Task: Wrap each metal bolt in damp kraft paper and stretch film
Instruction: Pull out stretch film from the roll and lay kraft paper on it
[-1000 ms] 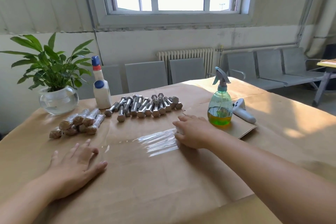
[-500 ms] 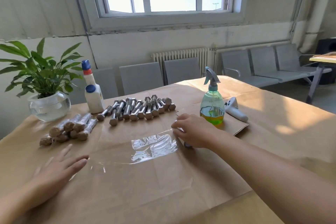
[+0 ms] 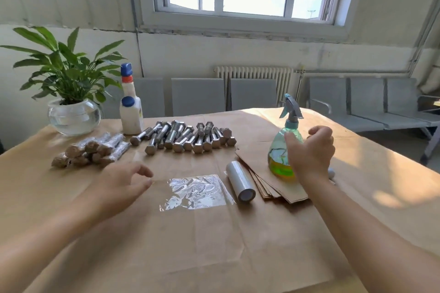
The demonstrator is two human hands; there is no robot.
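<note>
Head view: bench [image 3: 357, 197] covered in brown paper. Near the middle, a cut sheet of stretch film [image 3: 197, 191] lying flat and crinkled, with the film roll [image 3: 240, 184] just beside its right edge. Right of the roll, a stack of kraft paper sheets [image 3: 273, 188], partly under a spray bottle [image 3: 284, 150] with green liquid. Toward the far edge, a row of bare metal bolts [image 3: 188, 137]; left of them, a pile of wrapped bolts [image 3: 89, 151]. Behind, a white bottle [image 3: 130, 107] with blue caps and a plant in a glass bowl [image 3: 72, 115]. Left hand [image 3: 119, 188] low over the bench left of the film, fingers loosely curled, gripping nothing. Right hand [image 3: 310, 153] raised at the spray bottle, fingers curved, thumb at the bottle's body; contact or grip impossible to tell.
</note>
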